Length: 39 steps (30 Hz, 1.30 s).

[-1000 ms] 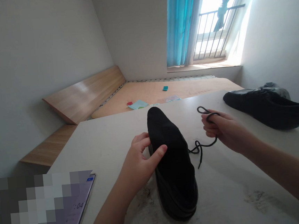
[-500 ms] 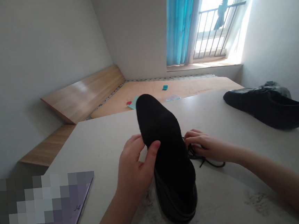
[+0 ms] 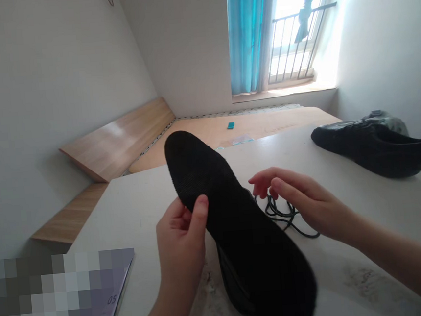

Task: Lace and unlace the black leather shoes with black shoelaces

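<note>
My left hand pinches a black insole along its left edge, thumb on top. The insole slants above a black shoe on the white table, hiding most of the shoe. To the right, my right hand hovers with fingers apart, holding nothing. Black shoelaces lie in loose loops beneath and beside its fingers. A second black shoe rests farther off on the right of the table.
The white table carries a purple booklet, partly blurred out, at the lower left. Behind it lies a bed with a small teal item on it. A wooden headboard and a barred window stand beyond.
The insole has swung and shifted, its near end now out to the right, over the shoe. My right hand has let go of the laces and lifted away, fingers spreading.
</note>
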Each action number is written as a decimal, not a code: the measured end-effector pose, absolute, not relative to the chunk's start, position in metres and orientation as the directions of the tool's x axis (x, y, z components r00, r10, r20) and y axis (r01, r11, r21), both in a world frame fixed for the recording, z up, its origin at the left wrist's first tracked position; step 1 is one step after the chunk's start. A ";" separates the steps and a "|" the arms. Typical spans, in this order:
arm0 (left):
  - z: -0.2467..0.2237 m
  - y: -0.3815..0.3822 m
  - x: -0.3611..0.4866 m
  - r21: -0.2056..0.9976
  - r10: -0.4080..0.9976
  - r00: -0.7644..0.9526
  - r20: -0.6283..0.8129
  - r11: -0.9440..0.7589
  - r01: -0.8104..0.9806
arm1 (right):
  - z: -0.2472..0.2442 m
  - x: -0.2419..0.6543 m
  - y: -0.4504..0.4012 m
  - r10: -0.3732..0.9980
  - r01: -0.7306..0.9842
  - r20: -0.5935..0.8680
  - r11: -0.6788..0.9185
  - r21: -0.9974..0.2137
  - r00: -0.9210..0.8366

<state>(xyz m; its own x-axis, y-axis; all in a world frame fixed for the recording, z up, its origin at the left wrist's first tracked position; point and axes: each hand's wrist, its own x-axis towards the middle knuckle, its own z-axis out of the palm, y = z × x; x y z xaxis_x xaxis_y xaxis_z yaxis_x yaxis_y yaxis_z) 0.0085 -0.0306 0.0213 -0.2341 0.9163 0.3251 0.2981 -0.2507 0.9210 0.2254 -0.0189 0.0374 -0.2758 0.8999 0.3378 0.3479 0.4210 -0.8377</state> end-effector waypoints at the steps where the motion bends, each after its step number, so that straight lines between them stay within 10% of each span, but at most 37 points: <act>1: 0.022 -0.033 0.011 0.921 0.925 -0.214 0.315 -0.243 0.305 | 0.042 0.219 -0.023 0.908 0.310 0.308 0.391 -0.867 -0.284; 9: 0.019 -0.035 0.017 0.893 0.936 -0.112 0.334 -0.275 0.357 | 0.047 0.197 -0.028 0.944 0.133 -0.076 -0.035 -0.991 -0.322; 22: 0.020 -0.035 0.016 0.698 0.930 0.084 0.358 -0.327 0.637 | 0.046 0.211 -0.029 0.947 0.578 0.095 0.264 -0.772 -0.307; 33: 0.023 -0.039 0.018 0.962 0.987 0.000 0.162 -0.158 0.221 | 0.062 0.206 -0.038 0.880 0.709 -0.056 0.340 -0.618 -0.471; 39: 0.025 -0.040 0.022 0.966 0.970 -0.091 0.225 -0.210 0.148 | 0.061 0.201 -0.053 0.852 0.808 0.318 0.506 -0.303 -0.415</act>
<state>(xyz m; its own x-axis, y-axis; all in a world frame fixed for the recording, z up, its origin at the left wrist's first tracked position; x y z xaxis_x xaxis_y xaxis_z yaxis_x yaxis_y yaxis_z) 0.0222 -0.0399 0.0249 -0.0906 0.9701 0.2250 0.1477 -0.2104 0.9664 0.2014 -0.0528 0.0615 -0.4146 0.8525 0.3183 0.8077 0.5059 -0.3029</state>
